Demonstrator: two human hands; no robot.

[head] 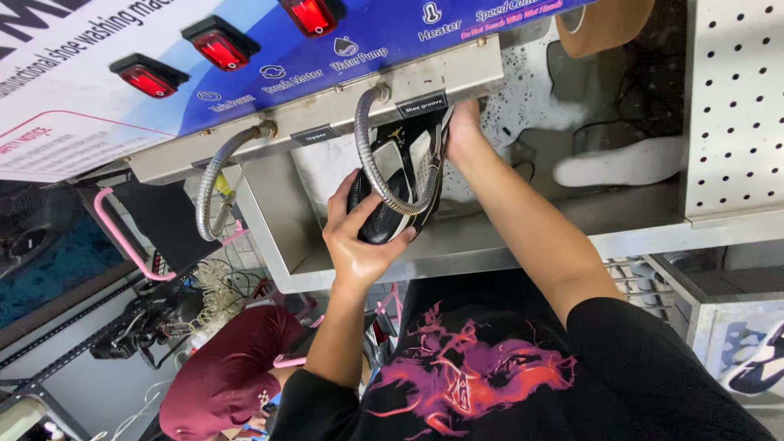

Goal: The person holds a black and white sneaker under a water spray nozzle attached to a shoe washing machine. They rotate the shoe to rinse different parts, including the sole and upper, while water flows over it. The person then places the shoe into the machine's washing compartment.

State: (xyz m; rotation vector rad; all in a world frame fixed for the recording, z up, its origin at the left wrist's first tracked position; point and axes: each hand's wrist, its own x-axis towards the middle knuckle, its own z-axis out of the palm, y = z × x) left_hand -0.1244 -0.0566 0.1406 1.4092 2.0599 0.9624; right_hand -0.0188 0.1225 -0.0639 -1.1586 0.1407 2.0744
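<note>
The left hand [359, 241] grips the toe of the black-and-white sports shoe [400, 175]; the right hand [463, 131] clasps its heel. Wet, soapy surfaces could let it slip into the steel basin [523, 237], or snag the flexible metal hose [367, 163].

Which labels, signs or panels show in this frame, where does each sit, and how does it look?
Control panel: top, blue band with white icons and three red rocker switches.
White sign: upper left, dark lettering, pink-outlined box.
Two small black tags: on the grey metal strip, above the metal hoses.
Left hand and right hand hold a black and white shoe below them.
</note>
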